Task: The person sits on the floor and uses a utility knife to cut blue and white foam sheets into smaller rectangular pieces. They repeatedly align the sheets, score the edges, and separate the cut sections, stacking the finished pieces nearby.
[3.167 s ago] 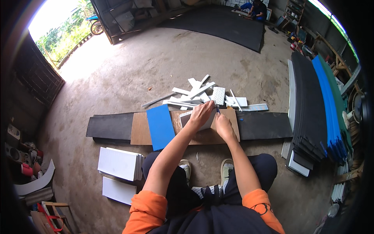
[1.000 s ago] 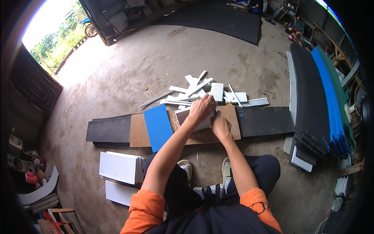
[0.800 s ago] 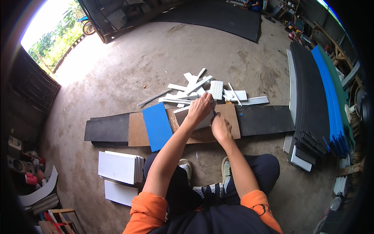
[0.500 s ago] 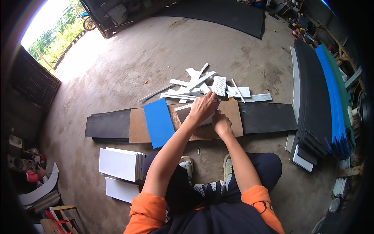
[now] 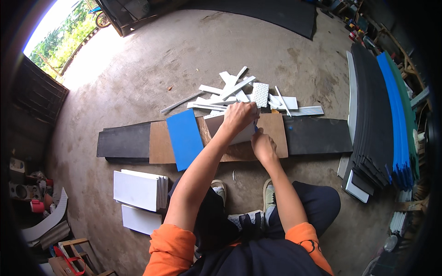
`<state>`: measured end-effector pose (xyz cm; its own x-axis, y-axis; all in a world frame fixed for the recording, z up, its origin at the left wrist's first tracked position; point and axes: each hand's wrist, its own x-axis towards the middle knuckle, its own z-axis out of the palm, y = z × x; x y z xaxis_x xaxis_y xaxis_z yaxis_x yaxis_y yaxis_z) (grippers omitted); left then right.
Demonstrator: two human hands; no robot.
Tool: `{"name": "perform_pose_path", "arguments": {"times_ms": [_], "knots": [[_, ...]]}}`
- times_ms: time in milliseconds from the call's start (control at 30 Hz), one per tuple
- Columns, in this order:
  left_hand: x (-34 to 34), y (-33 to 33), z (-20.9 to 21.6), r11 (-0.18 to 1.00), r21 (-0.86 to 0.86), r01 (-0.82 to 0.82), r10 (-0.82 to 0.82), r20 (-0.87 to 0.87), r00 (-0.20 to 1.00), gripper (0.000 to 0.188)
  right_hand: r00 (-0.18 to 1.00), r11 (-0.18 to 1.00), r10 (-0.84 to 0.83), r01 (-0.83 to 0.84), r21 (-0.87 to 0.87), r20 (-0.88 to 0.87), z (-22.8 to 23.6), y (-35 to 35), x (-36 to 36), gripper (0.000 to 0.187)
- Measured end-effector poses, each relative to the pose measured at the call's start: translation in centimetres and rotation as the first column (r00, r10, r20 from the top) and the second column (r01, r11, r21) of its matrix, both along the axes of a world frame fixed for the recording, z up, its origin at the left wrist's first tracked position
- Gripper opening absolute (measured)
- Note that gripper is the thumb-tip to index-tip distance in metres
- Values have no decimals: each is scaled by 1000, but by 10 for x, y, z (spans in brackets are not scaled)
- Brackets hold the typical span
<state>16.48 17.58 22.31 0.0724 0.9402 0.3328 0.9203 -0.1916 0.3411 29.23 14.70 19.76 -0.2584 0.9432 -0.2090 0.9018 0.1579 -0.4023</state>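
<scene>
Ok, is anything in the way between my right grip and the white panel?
Only the blue tool in your right grip, at the right edge of the panel; nothing else visible. Your left grip is at its top.

Left hand [image 5: 240,116] holds a white board [image 5: 242,135]

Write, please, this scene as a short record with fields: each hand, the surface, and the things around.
Left hand: gripping the upper part of a white panel
Right hand: holding a small blue tool, mostly hidden
Surface: brown board, dark slabs showing at both ends
On the board: blue sheet, left of the panel
Beyond the board: loose pile of white strips
Floor, left of legs: stacked white panels
Far right: black sheets, then blue sheets
</scene>
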Motion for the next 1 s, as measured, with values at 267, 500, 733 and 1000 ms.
{"name": "perform_pose_path", "arguments": {"times_ms": [267,500,733,1000], "knots": [[-4,1,4,998,30,56,-57,18,998,25,999,1000,-10,11,-15,52,-5,11,-11,24],[-5,5,4,996,29,80,-80,1,997,24,994,995,43,-34,-96,99,-46,22,-13,26],[-3,9,8,994,-76,73,-71,30,997,26,1000,997,-11,11,-72,-8,-95,16,-7,25],[-4,13,8,997,-66,50,-49,12,999,28,1000,996,12,-10,-87,12,-166,7,1,25]]}}
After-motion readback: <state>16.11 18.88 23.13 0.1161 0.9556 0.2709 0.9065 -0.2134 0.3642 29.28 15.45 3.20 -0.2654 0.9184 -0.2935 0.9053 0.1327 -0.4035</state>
